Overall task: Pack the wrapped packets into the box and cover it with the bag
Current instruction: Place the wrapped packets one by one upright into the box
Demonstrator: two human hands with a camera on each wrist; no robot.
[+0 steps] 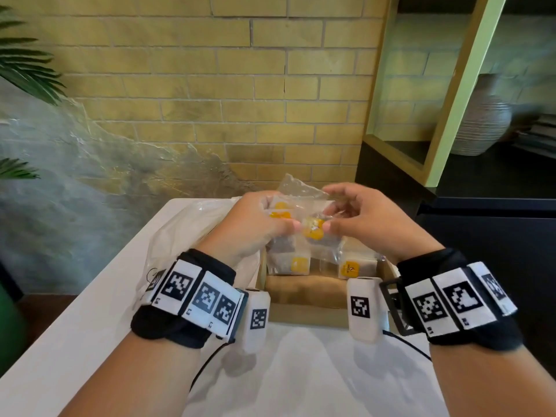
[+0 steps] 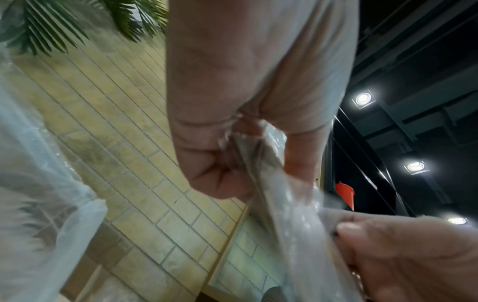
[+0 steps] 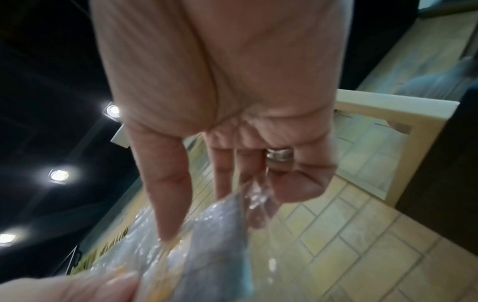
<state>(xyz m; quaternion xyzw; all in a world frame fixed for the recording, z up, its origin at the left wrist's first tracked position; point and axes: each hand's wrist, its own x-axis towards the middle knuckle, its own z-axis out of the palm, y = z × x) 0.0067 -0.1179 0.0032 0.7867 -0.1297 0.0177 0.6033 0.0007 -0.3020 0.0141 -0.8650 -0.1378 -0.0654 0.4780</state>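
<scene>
Both hands hold clear wrapped packets (image 1: 304, 206) with orange labels above the cardboard box (image 1: 304, 288). My left hand (image 1: 258, 227) grips them from the left, fingers curled round the wrap (image 2: 261, 163). My right hand (image 1: 358, 218) pinches the wrap (image 3: 232, 220) from the right between thumb and fingers. How many packets are in the hands cannot be told. More wrapped packets (image 1: 288, 263) with orange stickers lie inside the box below. The translucent plastic bag (image 1: 186, 233) lies crumpled on the white table (image 1: 90, 326), left of the box.
The brick wall (image 1: 210, 85) rises just behind the table. A dark cabinet (image 1: 481, 236) with a green-framed shelf and a ribbed vase (image 1: 481, 118) stands at the right. Palm leaves (image 1: 27, 64) hang at the far left. Cables trail from both wristbands.
</scene>
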